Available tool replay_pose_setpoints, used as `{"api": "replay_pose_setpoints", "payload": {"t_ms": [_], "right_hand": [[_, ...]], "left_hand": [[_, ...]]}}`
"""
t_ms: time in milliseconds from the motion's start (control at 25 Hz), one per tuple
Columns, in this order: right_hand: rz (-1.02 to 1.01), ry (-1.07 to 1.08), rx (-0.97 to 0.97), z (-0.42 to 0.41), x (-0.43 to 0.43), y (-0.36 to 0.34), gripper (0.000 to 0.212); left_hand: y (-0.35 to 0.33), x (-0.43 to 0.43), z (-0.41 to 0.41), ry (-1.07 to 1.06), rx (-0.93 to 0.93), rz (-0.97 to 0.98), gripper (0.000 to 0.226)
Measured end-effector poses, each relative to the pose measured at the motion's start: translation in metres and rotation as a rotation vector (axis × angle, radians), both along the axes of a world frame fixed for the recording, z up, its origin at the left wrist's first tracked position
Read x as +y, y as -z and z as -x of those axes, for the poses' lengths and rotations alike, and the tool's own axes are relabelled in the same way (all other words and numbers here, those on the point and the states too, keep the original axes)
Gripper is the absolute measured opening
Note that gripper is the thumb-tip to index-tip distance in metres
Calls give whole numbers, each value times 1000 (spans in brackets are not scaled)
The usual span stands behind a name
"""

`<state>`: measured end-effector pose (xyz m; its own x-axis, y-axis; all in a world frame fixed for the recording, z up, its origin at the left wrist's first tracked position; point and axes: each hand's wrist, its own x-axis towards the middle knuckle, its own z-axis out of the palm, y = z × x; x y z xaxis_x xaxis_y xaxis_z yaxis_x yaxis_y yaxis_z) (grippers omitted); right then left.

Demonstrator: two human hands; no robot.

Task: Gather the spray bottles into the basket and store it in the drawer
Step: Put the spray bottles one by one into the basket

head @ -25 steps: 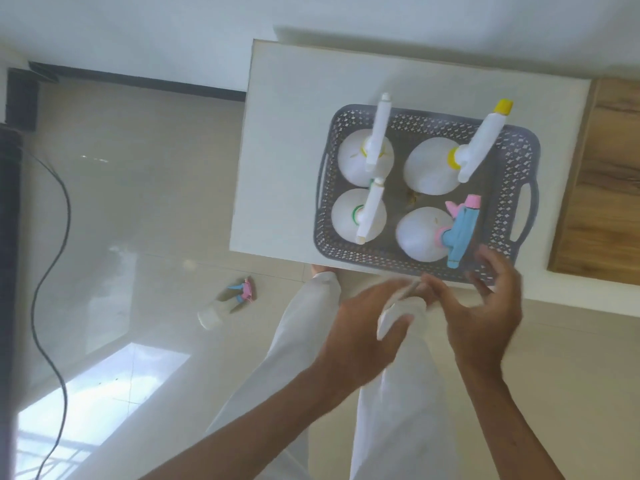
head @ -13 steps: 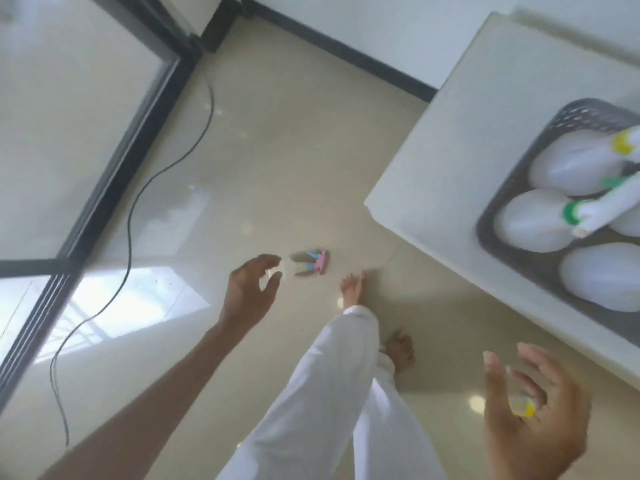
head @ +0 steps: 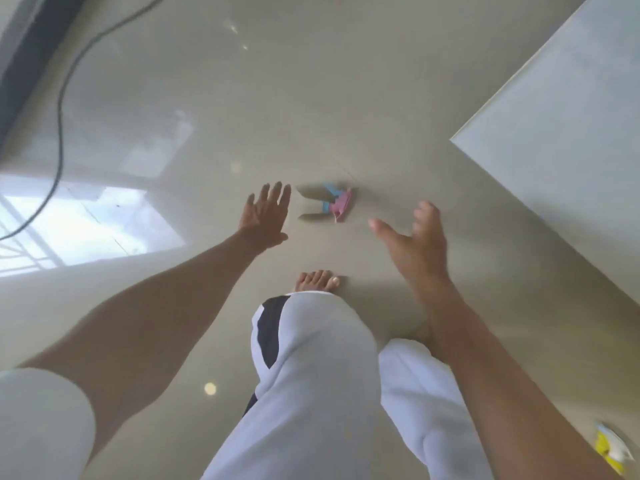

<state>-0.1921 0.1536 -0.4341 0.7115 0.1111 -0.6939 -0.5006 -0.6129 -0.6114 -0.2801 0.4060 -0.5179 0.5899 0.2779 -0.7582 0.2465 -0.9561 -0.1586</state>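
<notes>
A pink and blue spray head (head: 334,204) of a bottle lies on the glossy floor; the bottle's pale body is hard to make out, partly behind my left hand. My left hand (head: 265,216) is stretched down just left of it, fingers spread, holding nothing. My right hand (head: 417,239) hovers open to the right of it, thumb out, empty. A yellow and white spray head (head: 611,448) shows at the bottom right edge. The basket is out of view.
The corner of the white table (head: 561,133) fills the upper right. My white-trousered legs (head: 311,375) and bare foot (head: 317,282) stand below the hands. A black cable (head: 60,109) runs over the floor at the left, near a dark window frame (head: 27,60).
The view has swung down from the table and basket to the floor. Both hands have dropped toward the fallen spray bottle, one on each side. The yellow item earlier at my right hand now lies lower right.
</notes>
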Motion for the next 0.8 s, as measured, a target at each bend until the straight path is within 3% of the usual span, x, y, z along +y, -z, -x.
{"api": "replay_pose_setpoints", "payload": {"t_ms": [160, 280, 480, 640, 800], "right_hand": [[77, -307, -37, 29, 26, 54, 97], [220, -506, -137, 38, 19, 63, 91], [403, -774, -358, 47, 9, 4, 77], [368, -649, -440, 53, 7, -101, 69], [252, -331, -621, 57, -10, -232, 63]], "left_hand": [[51, 11, 14, -88, -69, 4, 119], [63, 14, 12, -195, -120, 69, 101], [3, -22, 17, -480, -191, 245, 90], [-129, -82, 23, -668, -466, 522, 91], [-276, -139, 15, -584, -695, 761, 77]]}}
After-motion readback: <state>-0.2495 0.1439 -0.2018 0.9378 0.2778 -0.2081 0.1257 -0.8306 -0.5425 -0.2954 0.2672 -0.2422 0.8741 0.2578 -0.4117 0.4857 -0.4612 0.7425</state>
